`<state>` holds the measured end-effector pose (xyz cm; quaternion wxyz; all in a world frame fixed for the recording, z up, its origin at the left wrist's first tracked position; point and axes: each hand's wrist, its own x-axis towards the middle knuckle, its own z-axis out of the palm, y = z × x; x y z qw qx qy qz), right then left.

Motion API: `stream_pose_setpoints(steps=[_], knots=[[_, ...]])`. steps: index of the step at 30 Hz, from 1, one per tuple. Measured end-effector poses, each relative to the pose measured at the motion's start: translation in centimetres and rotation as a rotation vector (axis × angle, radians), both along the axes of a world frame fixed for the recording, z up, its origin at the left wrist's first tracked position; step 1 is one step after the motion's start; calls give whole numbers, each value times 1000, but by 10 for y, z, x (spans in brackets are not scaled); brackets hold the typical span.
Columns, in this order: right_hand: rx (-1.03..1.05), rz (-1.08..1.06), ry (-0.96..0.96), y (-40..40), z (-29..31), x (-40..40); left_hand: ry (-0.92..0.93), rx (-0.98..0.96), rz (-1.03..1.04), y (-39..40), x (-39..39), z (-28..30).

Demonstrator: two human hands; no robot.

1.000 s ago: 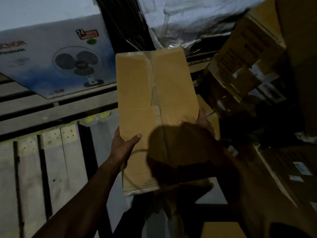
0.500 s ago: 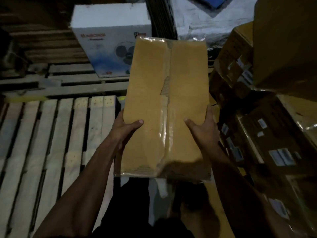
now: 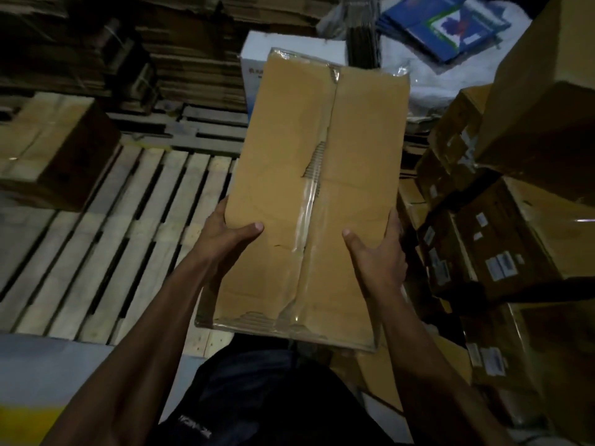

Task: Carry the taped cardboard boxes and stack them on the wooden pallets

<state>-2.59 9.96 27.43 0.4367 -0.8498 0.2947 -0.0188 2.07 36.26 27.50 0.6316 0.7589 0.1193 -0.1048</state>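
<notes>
I carry a long taped cardboard box (image 3: pixel 299 149) in front of my chest, its top seam covered in clear tape and torn partway along. My left hand (image 3: pixel 230 241) grips its left edge, thumb lying over the top. My right hand (image 3: pixel 378 255) grips the right edge the same way. Below and to the left lies a pale wooden pallet (image 3: pixel 106 239) with slatted boards. Another taped cardboard box (image 3: pixel 48 149) sits on the pallet's far left part.
A stack of labelled cardboard boxes (image 3: pixel 502 239) fills the right side. A white fan box (image 3: pixel 254 59) stands behind the carried box. Flattened cardboard sheets (image 3: pixel 180 56) pile up at the back, and blue printed packs (image 3: pixel 441 27) lie top right.
The view has pulled back and turned left: the pallet, the box at its far left and the rear cardboard stacks now show. The carried box stays in both hands, out of shadow.
</notes>
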Motion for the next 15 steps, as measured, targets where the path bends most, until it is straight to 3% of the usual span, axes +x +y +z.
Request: stream_pose_setpoints(steps=[9,15], knots=[[-7,174,-16,97,7,-28,-14,-1,166,96,-78,13],[-2,344,-4,210,0,-39,-11,-73,339,206,-136,3]])
